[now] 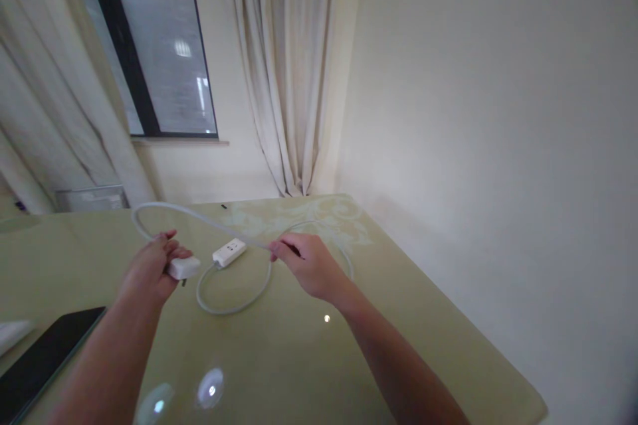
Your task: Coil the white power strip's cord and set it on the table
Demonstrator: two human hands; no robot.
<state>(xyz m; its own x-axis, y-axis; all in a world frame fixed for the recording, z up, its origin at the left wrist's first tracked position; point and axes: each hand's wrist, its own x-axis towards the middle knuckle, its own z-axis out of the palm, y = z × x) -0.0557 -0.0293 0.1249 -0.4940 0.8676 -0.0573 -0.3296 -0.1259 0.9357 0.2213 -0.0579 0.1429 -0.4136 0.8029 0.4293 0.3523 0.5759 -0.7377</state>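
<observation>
A white power strip [230, 252] with outlets on its face lies on the table, between and a little beyond my hands. Its white cord [234, 311] loops across the tabletop and rises to my fingers. My left hand [158, 267] is closed around the white plug [184, 268] at the cord's end, whose dark prong points down. From there the cord arches up and over to my right hand [306, 260], which pinches it between thumb and fingers. More cord curves on the table behind my right wrist.
The glossy pale green table [289, 352] reflects ceiling lights. A black tablet-like slab [47, 352] and a white object [14, 334] lie at the left. A small dark piece [224, 206] sits near the far edge. Curtains [284, 66], a window and a wall [478, 113] bound the table.
</observation>
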